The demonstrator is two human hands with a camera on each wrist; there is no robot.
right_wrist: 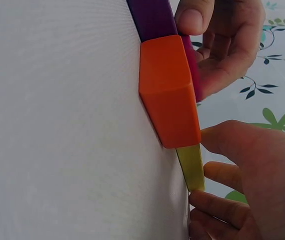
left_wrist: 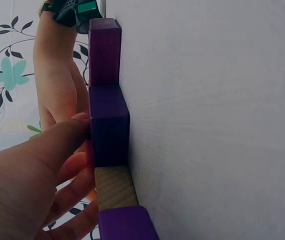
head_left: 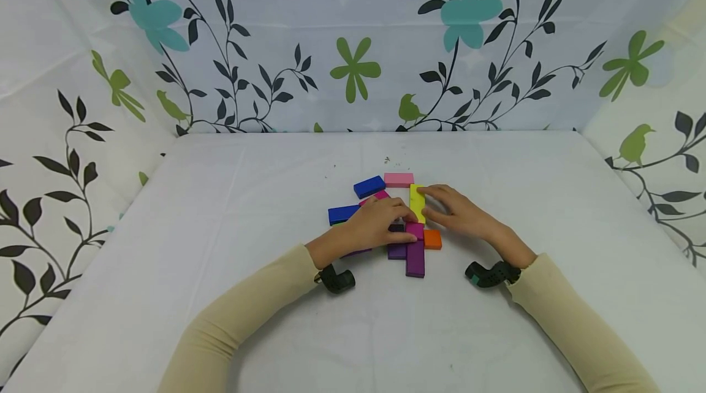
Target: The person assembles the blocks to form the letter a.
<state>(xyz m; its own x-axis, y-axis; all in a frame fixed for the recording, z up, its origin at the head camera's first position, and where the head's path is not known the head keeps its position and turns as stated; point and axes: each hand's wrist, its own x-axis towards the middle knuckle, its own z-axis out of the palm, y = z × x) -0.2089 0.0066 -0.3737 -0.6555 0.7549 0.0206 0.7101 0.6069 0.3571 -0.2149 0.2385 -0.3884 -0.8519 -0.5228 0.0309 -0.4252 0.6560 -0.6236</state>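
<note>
A magenta block point(head_left: 415, 231) lies across the far end of a long purple block point(head_left: 415, 259). My left hand point(head_left: 377, 223) pinches the magenta block between thumb and index finger; its other fingers reach over the blocks beside it. My right hand point(head_left: 460, 212) is at the right side of a yellow block point(head_left: 417, 203), with slightly bent fingers at its edge. In the right wrist view, those fingertips lie along the yellow block point(right_wrist: 191, 167), just past an orange block point(right_wrist: 167, 95). The left wrist view shows my left thumb point(left_wrist: 72, 127) by a dark purple block point(left_wrist: 110, 125).
Blue blocks point(head_left: 369, 187) and a pink block point(head_left: 399, 179) lie at the far side of the cluster. More blocks are partly hidden under my left hand. A tan textured block point(left_wrist: 116, 187) sits low in the left wrist view. White cloth point(head_left: 276, 344) covers the table.
</note>
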